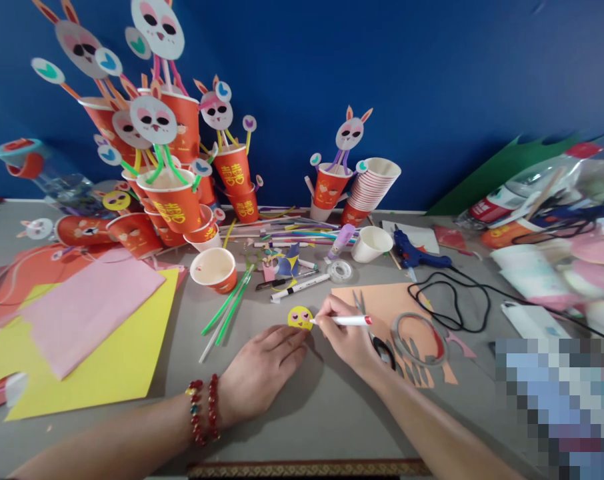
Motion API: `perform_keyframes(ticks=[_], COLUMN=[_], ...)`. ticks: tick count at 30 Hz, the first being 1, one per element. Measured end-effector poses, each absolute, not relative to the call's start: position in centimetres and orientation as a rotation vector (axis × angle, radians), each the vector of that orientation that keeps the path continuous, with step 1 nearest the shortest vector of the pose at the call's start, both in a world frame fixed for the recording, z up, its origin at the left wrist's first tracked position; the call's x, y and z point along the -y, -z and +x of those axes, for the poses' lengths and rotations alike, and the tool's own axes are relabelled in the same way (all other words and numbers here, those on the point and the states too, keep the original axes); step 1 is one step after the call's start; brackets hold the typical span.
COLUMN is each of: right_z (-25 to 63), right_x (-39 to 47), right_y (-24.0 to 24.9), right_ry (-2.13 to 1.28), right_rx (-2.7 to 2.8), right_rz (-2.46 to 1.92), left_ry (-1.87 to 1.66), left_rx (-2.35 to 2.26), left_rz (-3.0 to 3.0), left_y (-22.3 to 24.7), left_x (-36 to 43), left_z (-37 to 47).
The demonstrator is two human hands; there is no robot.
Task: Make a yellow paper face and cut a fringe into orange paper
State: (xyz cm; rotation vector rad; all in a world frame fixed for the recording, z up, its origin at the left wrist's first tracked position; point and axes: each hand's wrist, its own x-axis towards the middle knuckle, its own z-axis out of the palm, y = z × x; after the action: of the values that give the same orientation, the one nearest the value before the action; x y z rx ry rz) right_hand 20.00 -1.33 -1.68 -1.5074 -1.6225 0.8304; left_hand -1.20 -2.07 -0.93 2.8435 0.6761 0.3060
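A small yellow paper face (300, 316) with heart-shaped eyes and a mouth lies on the grey table. My left hand (267, 373) rests palm down, its fingers stretched out and the fingertips on the lower edge of the face. In my right hand (347, 333) is a white marker (351, 321) with a red end, its tip at the right edge of the face. Just above lie a white pen (302, 288) and a roll of clear tape (341, 271). Scissors (382, 347) lie on orange paper (382, 300) beside my right wrist, which partly covers them.
Red cups with paper rabbits (169, 193) are stacked at the left. Pink paper (92, 307) lies over yellow paper (132, 360). Green pipe cleaners (232, 313) lie near a paper cup (213, 269). A blue glue gun (417, 250) trails a black cord at the right.
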Motion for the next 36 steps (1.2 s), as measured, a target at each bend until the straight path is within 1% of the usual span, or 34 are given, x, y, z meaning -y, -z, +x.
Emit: perform_keyframes(ticks=[9,15,21,26,36], right_z=[19.9,18.2,18.0,18.1,18.0], right_x=[1.2,1.1,1.1,1.1,1.0], right_y=[1.1,0.8,2.3,2.4,2.3], right_ry=[-0.933,-1.016,-0.969,-0.895,-0.872], right_rx=[1.556,1.628,1.654,1.646,1.717], right_rz=[-1.498,-1.35,-1.372,-1.429,-1.462], left_ry=[-0.285,-0.318,-0.251,-0.215,-0.277], left_rx=[-0.679,-0.73,-0.686,-0.672,-0.68], left_rz=[2.965,2.971,2.976,2.982,2.989], left_y=[0.8,1.1,1.0,0.6,1.0], left_x=[2.6,3.0,3.0,2.8,2.8], left_z=[-1.0,-0.8,-0.9,-1.0,-1.0])
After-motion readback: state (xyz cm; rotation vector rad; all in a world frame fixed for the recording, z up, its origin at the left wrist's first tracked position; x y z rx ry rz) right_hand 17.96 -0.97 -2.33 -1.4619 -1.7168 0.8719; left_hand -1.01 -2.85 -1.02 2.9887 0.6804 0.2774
